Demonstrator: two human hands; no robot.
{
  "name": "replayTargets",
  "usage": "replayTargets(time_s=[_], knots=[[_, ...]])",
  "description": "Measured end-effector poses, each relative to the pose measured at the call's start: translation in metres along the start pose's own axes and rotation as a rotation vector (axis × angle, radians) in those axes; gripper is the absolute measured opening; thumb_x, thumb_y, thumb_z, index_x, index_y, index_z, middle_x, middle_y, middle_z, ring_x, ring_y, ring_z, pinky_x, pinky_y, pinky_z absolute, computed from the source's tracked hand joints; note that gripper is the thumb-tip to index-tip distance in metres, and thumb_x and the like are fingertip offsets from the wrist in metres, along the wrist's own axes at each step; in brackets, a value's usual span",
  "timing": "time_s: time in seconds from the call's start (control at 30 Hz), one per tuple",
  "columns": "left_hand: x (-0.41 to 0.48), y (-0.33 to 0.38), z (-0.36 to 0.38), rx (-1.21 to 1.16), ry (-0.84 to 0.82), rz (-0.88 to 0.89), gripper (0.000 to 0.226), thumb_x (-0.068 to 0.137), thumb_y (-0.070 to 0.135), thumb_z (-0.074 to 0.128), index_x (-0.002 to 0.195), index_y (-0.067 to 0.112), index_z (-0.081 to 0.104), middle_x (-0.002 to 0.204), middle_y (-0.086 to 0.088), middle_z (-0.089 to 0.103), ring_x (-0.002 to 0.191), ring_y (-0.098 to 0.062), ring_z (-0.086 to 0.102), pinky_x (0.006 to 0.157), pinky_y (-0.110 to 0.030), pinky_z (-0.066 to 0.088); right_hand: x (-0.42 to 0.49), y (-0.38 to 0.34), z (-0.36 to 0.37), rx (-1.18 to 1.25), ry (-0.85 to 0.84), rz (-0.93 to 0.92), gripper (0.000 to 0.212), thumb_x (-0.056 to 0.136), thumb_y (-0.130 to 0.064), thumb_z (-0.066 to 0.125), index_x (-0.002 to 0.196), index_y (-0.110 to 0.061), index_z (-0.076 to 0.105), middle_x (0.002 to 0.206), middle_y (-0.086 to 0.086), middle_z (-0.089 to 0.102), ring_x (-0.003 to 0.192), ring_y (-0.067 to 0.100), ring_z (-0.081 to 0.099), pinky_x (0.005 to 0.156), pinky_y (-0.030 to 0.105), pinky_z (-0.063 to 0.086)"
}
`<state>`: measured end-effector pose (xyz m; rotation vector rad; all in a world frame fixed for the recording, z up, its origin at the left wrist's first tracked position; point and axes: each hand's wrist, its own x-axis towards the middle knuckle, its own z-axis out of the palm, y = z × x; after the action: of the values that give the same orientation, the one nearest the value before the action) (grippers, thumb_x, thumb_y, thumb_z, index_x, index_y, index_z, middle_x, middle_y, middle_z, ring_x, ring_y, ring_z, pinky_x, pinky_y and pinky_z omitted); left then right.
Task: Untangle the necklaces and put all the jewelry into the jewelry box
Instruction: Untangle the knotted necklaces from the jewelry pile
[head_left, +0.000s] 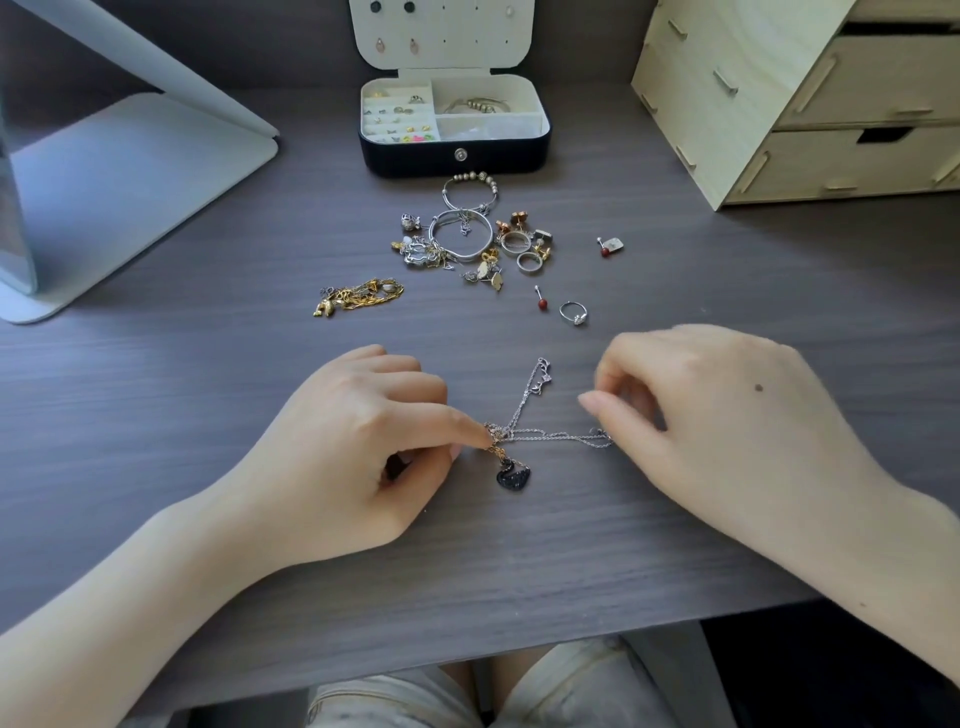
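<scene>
- Box (415, 161): stood open at the far edge of the table (208, 374), lid up, some compartments partly filled; judged ready to receive each piece as it came free.
- Pile (462, 236): bangles, rings and earrings lay loose just in front of the box, not yet put away.
- Gold chains (358, 299): lay bunched in front of the box, to its left and apart from the pile, probably awaiting their own untangling.
- Ring (573, 313): lay alone in front of the box, beyond the pile.
- Chain (550, 435): silver, stretched flat on the table well in front of the box, between both hands; one clasp end pointed back toward the box.
- Swan (514, 474): black pendant, lay just below the knot (496, 432).
- Left hand (363, 447): knuckles up, finger and thumb pinched the chain at the knot, judged to anchor it.
- Right hand (727, 415): fingers curled, slightly blurred, forefinger raised; it appeared to pinch the chain's other end, drawing it taut so the tangle showed.
</scene>
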<state>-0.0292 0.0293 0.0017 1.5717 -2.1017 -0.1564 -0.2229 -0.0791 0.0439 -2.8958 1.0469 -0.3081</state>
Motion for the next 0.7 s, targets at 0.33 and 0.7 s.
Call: replayTargets(time_s=[0.33,0.7], knots=[[-0.001,-0.001,-0.002,-0.017,-0.006,-0.010,0.028,0.081,0.011,0.053,0.088,0.026,0.075,0.058,0.007,0.050,0.054,-0.014,0.039,0.050,-0.035,0.037,0.027,-0.021,0.021,0.320,-0.214,-0.251,0.012,0.086,-0.036,0.054,0.076,-0.031,0.055,0.065,-0.017,0.043,0.074,0.006,0.040,0.073,0.029,0.039],[0.000,0.000,-0.003,-0.058,-0.001,-0.032,0.028,0.075,0.007,0.051,0.078,0.023,0.074,0.059,0.007,0.050,0.056,-0.013,0.037,0.051,-0.034,0.037,0.038,-0.006,0.020,0.246,-0.187,-0.233,0.012,0.093,-0.029,0.049,0.082,-0.027,0.048,0.070,-0.019,0.037,0.080,0.007,0.038,0.070,0.021,0.025]])
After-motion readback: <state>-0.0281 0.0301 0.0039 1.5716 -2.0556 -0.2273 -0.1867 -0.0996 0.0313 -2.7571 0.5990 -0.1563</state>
